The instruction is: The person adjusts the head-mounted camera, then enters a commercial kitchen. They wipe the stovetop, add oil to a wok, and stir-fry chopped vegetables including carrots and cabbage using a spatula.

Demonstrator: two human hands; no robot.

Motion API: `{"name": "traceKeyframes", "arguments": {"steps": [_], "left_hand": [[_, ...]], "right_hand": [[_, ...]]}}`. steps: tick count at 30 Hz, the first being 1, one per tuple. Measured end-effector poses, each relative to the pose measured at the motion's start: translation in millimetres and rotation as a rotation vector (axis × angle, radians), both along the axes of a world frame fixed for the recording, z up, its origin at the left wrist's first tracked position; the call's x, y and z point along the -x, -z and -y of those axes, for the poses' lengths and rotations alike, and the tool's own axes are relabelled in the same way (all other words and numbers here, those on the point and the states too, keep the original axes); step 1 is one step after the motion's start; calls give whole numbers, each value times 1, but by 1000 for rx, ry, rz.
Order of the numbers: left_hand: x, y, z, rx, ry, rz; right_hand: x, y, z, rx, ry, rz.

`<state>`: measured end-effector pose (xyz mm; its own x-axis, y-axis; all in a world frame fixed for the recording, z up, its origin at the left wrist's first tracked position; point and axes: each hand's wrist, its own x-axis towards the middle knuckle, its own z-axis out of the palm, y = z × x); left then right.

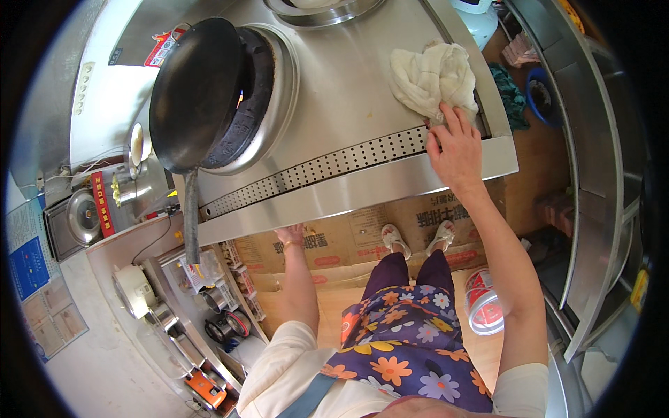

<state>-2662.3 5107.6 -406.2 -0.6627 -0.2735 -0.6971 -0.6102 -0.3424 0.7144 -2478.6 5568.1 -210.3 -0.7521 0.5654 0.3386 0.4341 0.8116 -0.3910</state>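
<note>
My right hand [456, 151] reaches over the front right corner of a stainless-steel stove top [345, 78]. Its fingertips touch the near edge of a crumpled cream cloth [431, 78]; whether they grip it is unclear. Below the stove's front edge is my left hand [289, 235], palm partly seen and fingers cut off by the metal edge. What it touches there is hidden. A black wok [196, 94] leans tilted on the dark burner ring [251, 112] at the left, its handle [192, 219] sticking out past the front edge. A small bright glow shows between wok and ring.
A perforated drain strip [324, 170] runs along the stove's front. Behind lies a second round burner rim [324, 13]. Flattened cardboard [334, 245] covers the floor underfoot. A bucket [483, 303] stands right of my legs, shelves with pots [214, 300] at left, a steel counter [590, 157] at right.
</note>
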Motion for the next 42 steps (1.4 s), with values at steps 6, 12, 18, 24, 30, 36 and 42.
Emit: {"name": "traceKeyframes", "arguments": {"steps": [6,12,18,24,30,36,42], "left_hand": [[-34,3,-72,345,213,-257],[-6,18,-104,178,33,-192],[5,19,-110,99,-36,-154],[6,19,-109,75,-57,-146],[7,19,-108,57,-69,-144],[5,22,-104,36,-81,-143],[-3,20,-87,-12,-111,-139]], "right_hand": [[-1,-1,0,-2,0,8],[-1,0,0,6,6,2],[-1,0,0,11,12,-8],[-1,1,0,12,11,-13],[0,0,-1,3,11,-16],[-1,0,0,-8,10,-7],[-1,0,-1,-4,17,-5]]}}
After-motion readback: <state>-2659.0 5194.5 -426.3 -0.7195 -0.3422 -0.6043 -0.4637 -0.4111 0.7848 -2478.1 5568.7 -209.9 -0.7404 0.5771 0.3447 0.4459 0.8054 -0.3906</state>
